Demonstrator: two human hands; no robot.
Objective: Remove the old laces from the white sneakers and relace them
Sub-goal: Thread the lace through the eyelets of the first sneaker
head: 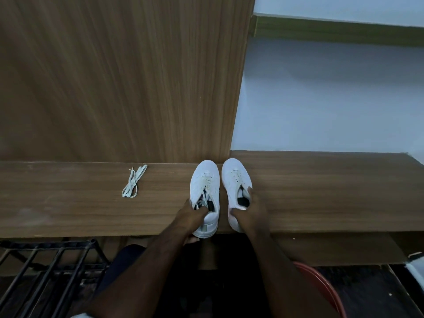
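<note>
White sneakers stand side by side, toes to wall, on wooden shelf [68, 203]. Left hand [191, 216] grips heel of left sneaker [205, 191], laced. Right hand [249, 212] grips collar of right sneaker [236, 177], eyelets bare, probably steadying both. Loose lace [134, 182] lies well apart.

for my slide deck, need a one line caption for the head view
Left hand and right hand grip two white sneakers on a wooden shelf; loose pale lace lies apart.
</note>
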